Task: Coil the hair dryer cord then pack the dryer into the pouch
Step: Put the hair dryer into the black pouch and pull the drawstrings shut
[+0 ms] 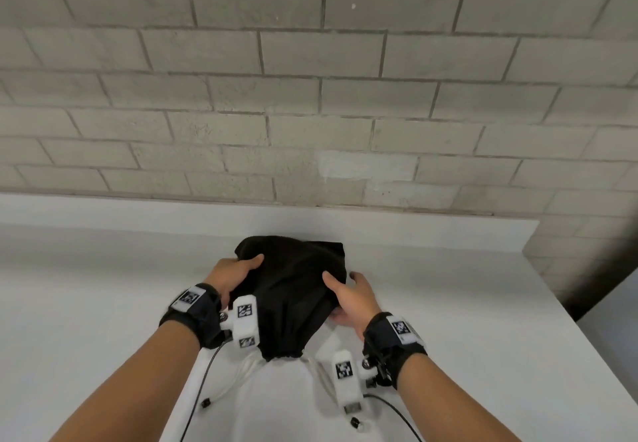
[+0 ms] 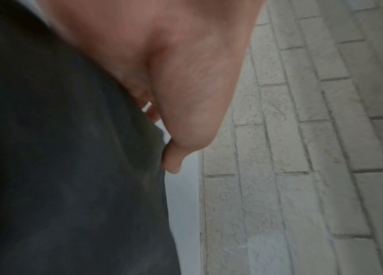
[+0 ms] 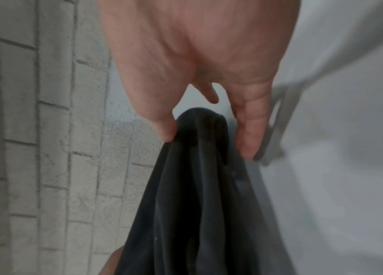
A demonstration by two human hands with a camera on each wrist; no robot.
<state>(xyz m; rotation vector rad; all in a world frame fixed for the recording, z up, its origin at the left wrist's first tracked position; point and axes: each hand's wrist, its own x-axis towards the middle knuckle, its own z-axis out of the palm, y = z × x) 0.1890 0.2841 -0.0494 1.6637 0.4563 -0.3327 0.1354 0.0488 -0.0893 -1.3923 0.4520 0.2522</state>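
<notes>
At the left of the head view, the left hand (image 1: 230,277) grips the upper left side of the black pouch (image 1: 293,289), thumb on top of the cloth and fingers tucked round its far side. In the left wrist view the left hand (image 2: 162,74) fills the top of the frame with the pouch (image 2: 68,167) pressed against it, dark fabric covering the lower left; the fingers there are mostly hidden.

The pouch sits in the middle of the frame on the white table (image 1: 86,286), bulging, its gathered mouth toward the bottom of the picture. White drawstrings (image 1: 241,377) trail from that mouth across the table. What is inside the pouch cannot be seen.

To the right, the right hand (image 1: 348,298) clasps the pouch's right side, thumb laid on the cloth, fingers curled beneath. The right wrist view shows the right hand (image 3: 197,65) pinching a fold of the pouch (image 3: 197,186) between thumb and fingers.

A pale brick wall (image 1: 310,79) fills the upper half of the frame behind the table.
</notes>
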